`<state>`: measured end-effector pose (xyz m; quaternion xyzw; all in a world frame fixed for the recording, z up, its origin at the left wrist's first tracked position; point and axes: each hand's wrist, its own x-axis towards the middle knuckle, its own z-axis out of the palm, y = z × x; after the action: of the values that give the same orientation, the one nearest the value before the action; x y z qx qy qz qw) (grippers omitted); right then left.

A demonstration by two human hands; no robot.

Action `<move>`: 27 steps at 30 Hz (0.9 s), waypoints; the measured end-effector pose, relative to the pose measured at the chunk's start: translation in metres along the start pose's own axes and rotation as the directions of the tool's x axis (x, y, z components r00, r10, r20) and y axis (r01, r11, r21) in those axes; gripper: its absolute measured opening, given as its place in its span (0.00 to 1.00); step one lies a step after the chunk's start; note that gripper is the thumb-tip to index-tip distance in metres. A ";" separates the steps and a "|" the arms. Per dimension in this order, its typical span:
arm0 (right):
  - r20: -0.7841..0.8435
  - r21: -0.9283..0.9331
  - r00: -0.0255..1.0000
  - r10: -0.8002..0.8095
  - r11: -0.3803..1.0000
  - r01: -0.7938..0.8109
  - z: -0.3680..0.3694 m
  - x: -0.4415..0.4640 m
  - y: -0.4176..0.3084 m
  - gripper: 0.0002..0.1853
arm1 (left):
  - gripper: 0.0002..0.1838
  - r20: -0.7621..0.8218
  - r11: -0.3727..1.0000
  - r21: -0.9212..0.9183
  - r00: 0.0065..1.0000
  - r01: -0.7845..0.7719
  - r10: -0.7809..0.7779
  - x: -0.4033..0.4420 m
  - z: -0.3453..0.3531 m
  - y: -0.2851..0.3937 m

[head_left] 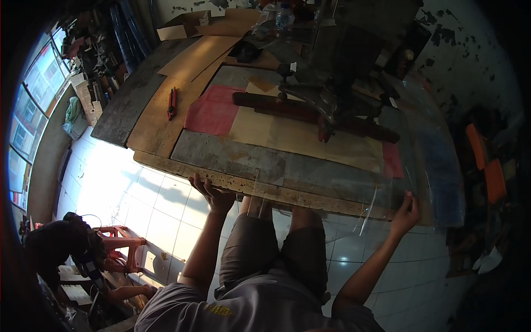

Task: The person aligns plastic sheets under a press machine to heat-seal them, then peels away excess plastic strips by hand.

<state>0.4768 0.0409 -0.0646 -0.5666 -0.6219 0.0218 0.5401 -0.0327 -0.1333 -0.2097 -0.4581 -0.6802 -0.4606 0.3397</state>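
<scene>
A thin clear plastic sheet [332, 191] lies over the front of the worktable and hangs past its edge, with bright glare on its folds. My right hand [406, 213] has thumb and fingers pinched on the sheet's right side, at the table's front right corner. My left hand [213, 195] is against the wooden front edge [238, 178], palm up and fingers apart. Above the table stands a dark press machine [334, 99] with a long bar [260, 103]. Under the bar lie a cream sheet [310, 141] and a red sheet [213, 110].
A red cutter knife [172, 103] lies on brown board [157, 119] at the left. Cardboard [221, 27] and a plastic bottle [285, 19] are at the back. Clear plastic [440, 171] hangs at the right. Another person [72, 249] is low at the left, near a red stool [123, 249].
</scene>
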 end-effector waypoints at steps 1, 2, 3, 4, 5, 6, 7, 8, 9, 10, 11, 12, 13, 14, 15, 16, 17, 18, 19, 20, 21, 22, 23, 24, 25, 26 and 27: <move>0.002 -0.006 1.000 -0.007 1.000 0.007 0.000 0.000 -0.001 0.12 | 0.52 -0.005 1.000 -0.006 1.000 0.002 -0.002 0.000 0.001 0.000; 0.003 -0.012 1.000 -0.003 1.000 0.003 -0.001 0.001 0.000 0.12 | 0.52 -0.003 1.000 -0.006 1.000 -0.004 0.004 0.000 0.000 0.000; 0.005 -0.017 1.000 0.001 1.000 -0.001 -0.001 0.001 0.000 0.12 | 0.52 -0.001 1.000 -0.007 1.000 -0.010 0.010 0.000 0.000 0.000; 0.006 -0.023 1.000 0.005 1.000 -0.005 -0.001 0.001 0.000 0.12 | 0.52 0.000 1.000 -0.007 1.000 -0.015 0.015 0.000 -0.001 0.000; 0.008 -0.036 1.000 -0.015 0.999 0.016 -0.001 0.001 0.000 0.12 | 0.51 0.001 1.000 -0.013 1.000 -0.012 0.012 0.000 -0.001 0.001; 0.009 -0.048 0.999 -0.036 0.998 0.036 -0.001 0.001 -0.002 0.12 | 0.51 0.001 1.000 -0.020 1.000 -0.010 0.010 0.000 -0.001 0.002; 0.011 -0.060 0.998 -0.056 0.997 0.057 -0.002 0.002 -0.004 0.12 | 0.51 0.001 1.000 -0.027 1.000 -0.007 0.007 0.000 -0.002 0.002; 0.028 -0.062 0.998 -0.059 0.996 0.060 -0.003 0.003 -0.006 0.12 | 0.51 0.007 1.000 -0.019 1.000 -0.005 0.005 0.000 -0.002 0.002; 0.046 -0.064 0.997 -0.061 0.996 0.064 -0.004 0.003 -0.012 0.12 | 0.51 0.013 1.000 -0.011 1.000 -0.001 0.001 0.000 -0.003 0.002; 0.065 -0.067 0.996 -0.062 0.995 0.067 -0.006 0.004 -0.016 0.12 | 0.51 0.022 1.000 -0.003 1.000 0.004 -0.004 -0.001 -0.004 0.002; 0.109 -0.070 0.993 -0.040 0.996 0.047 -0.007 0.005 -0.018 0.13 | 0.51 0.030 1.000 0.001 1.000 0.009 -0.009 -0.001 -0.005 0.002; 0.152 -0.075 0.988 -0.017 0.997 0.028 -0.009 0.007 -0.019 0.14 | 0.51 0.039 1.000 0.004 0.999 0.014 -0.014 -0.002 -0.005 0.002; 0.193 -0.081 0.981 0.006 0.997 0.010 -0.011 0.009 -0.020 0.14 | 0.51 0.046 1.000 0.006 0.999 0.020 -0.021 -0.002 -0.005 0.002; 0.239 -0.045 0.971 0.028 0.999 -0.018 -0.013 0.012 -0.021 0.15 | 0.51 0.058 1.000 0.003 0.998 0.025 -0.025 -0.003 -0.006 0.001; 0.285 -0.011 0.957 0.048 0.999 -0.047 -0.014 0.015 -0.024 0.16 | 0.52 0.069 1.000 0.000 0.997 0.029 -0.029 -0.001 -0.009 0.002; 0.333 0.022 0.941 0.067 0.997 -0.078 -0.015 0.018 -0.027 0.17 | 0.52 0.082 0.999 -0.001 0.996 0.035 -0.034 0.000 -0.011 0.004; 0.371 0.028 0.926 0.068 0.996 -0.084 -0.017 0.021 -0.031 0.18 | 0.52 0.086 1.000 -0.005 0.996 0.031 -0.030 0.001 -0.014 0.006; 0.409 0.035 0.910 0.069 0.995 -0.092 -0.017 0.025 -0.039 0.19 | 0.52 0.091 1.000 -0.009 0.996 0.026 -0.025 0.003 -0.017 0.008; 0.445 0.043 0.893 0.071 0.994 -0.100 -0.016 0.030 -0.046 0.20 | 0.51 0.095 1.000 -0.013 0.995 0.019 -0.018 0.005 -0.019 0.010; 0.464 0.053 0.885 0.034 0.996 -0.066 -0.012 0.035 -0.050 0.21 | 0.51 0.095 1.000 -0.014 0.995 0.022 -0.020 0.005 -0.019 0.010; 0.482 0.063 0.876 -0.001 0.997 -0.033 -0.006 0.041 -0.054 0.22 | 0.51 0.096 1.000 -0.016 0.995 0.023 -0.021 0.004 -0.019 0.010; 0.499 0.074 0.866 -0.035 0.997 -0.002 0.001 0.046 -0.056 0.22 | 0.51 0.098 1.000 -0.017 0.995 0.023 -0.021 0.004 -0.019 0.009; 0.522 0.088 0.852 -0.035 0.996 -0.013 0.008 0.051 -0.058 0.23 | 0.50 0.097 0.999 -0.022 0.995 0.024 -0.022 0.004 -0.019 0.010; 0.543 0.103 0.839 -0.037 0.994 -0.023 0.016 0.057 -0.058 0.23 | 0.49 0.094 0.999 -0.027 0.995 0.026 -0.023 0.004 -0.020 0.010; 0.564 0.117 0.825 -0.040 0.993 -0.032 0.024 0.062 -0.058 0.24 | 0.49 0.091 0.999 -0.032 0.995 0.029 -0.026 0.005 -0.020 0.012; 0.587 0.107 0.809 -0.040 0.994 -0.029 0.034 0.069 -0.051 0.24 | 0.48 0.092 0.999 -0.036 0.995 0.033 -0.029 0.006 -0.021 0.013; 0.610 0.097 0.792 -0.040 0.995 -0.025 0.045 0.076 -0.042 0.24 | 0.47 0.092 0.999 -0.039 0.995 0.037 -0.034 0.006 -0.022 0.012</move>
<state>0.4339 0.1077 -0.0080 -0.4990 -0.7633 0.2325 0.3382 -0.0223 -0.1498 -0.1933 -0.4734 -0.6934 -0.4589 0.2905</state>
